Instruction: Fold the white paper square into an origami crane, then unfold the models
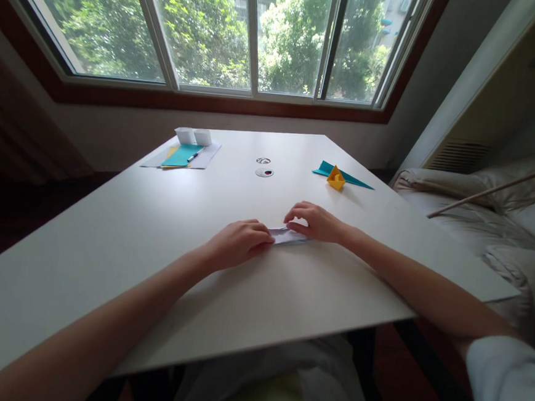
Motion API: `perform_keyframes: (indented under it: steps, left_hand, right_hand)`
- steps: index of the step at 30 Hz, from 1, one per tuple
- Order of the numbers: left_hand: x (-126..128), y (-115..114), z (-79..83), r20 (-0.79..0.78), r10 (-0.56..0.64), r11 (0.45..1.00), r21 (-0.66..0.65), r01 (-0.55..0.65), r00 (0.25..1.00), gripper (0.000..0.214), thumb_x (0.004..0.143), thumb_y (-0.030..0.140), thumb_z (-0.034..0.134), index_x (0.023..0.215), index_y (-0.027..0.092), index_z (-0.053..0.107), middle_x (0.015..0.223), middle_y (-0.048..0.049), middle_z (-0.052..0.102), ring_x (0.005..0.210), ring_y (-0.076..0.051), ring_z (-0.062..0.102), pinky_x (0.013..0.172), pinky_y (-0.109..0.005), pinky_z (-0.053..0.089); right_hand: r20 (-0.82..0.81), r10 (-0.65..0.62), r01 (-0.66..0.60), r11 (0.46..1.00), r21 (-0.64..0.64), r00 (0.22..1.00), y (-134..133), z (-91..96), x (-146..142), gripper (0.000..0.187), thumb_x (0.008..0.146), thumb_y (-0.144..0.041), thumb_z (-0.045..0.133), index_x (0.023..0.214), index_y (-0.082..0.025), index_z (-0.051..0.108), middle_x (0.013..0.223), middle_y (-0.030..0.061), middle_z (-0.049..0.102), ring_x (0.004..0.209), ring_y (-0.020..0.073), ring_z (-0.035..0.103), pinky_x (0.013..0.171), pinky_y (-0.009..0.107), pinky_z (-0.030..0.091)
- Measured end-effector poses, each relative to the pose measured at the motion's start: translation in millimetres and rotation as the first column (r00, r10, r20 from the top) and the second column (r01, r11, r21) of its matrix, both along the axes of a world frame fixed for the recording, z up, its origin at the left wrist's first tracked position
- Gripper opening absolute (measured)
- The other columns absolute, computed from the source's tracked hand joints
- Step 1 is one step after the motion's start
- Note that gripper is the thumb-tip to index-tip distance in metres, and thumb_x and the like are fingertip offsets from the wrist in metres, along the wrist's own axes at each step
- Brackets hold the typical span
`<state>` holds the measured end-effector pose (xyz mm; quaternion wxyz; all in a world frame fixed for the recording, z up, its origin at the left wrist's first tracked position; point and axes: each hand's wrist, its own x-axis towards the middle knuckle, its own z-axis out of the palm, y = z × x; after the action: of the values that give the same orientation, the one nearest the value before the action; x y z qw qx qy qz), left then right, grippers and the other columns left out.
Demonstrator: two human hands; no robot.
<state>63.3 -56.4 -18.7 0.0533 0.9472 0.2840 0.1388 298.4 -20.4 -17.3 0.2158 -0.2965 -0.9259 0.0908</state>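
Closed on the left end of a strip of folded white paper [289, 235], the left hand [241, 238] holds it with thumb and fingers together. At the other end, the right hand [316, 221] arches over the strip, its thumb lying along the paper and its fingers curled above; whether it pinches the paper or only touches it, I cannot tell. The strip lies between the two hands, near the front edge of a white table [107, 231].

Well to the left of the grip hangs a dark curtain [15, 112]. Beyond the left hand, on the far left part of the table, white sheets [210, 156] lie under a yellow sheet [166, 165] and a blue-green sheet [178, 154], with a pen [195, 157] on top. Two small white boxes [202, 137] stand side by side at the back of that pile. Straight ahead of the grip, two round discs [265, 172] lie one behind the other, and farther off is a window [257, 39]. Beyond the right hand, a yellow paper boat [336, 179] sits just in front of a blue-green paper plane [357, 181]. Well to the right of the grip, a thin stick [495, 189] slants across a covered couch [461, 216].
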Motion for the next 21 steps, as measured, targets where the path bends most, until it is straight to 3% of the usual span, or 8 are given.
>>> perform_keyframes:
  steps: [4,13,21]
  left_hand:
    - [0.2,0.4,0.7,-0.008,0.040,0.999,-0.007,-0.040,0.999,0.024,0.086,0.019,0.045,0.097,0.020,0.065,0.091,-0.0045,0.066,0.085,-0.017,0.058,0.073,-0.026,0.044]
    - [0.4,-0.9,3.4,0.006,0.083,0.996,-0.012,-0.083,0.997,0.025,0.082,0.012,0.044,0.095,0.019,0.065,0.084,-0.0045,0.066,0.078,-0.016,0.059,0.068,-0.025,0.044]
    - [-1.8,0.3,4.4,-0.042,0.071,0.996,0.052,-0.069,0.997,0.023,0.087,0.016,0.041,0.102,0.020,0.058,0.082,-0.0032,0.065,0.076,-0.015,0.059,0.066,-0.024,0.042]
  right_hand:
    - [0.073,0.101,-0.102,0.995,0.019,0.992,-4.3,11.4,5.0,0.024,0.080,-0.038,0.057,0.090,-0.017,0.063,0.089,0.0079,0.063,0.084,0.0177,0.054,0.073,0.028,0.043]
    - [0.132,0.120,-0.121,0.993,0.002,0.984,-4.5,6.6,2.3,0.018,0.085,-0.029,0.050,0.087,-0.017,0.064,0.081,0.0058,0.065,0.074,0.0148,0.058,0.074,0.028,0.041]
    - [0.160,0.112,-0.119,0.992,0.039,0.981,-7.1,6.7,-1.9,0.025,0.088,-0.026,0.043,0.080,-0.015,0.064,0.075,0.0070,0.064,0.069,0.0140,0.056,0.069,0.026,0.040]
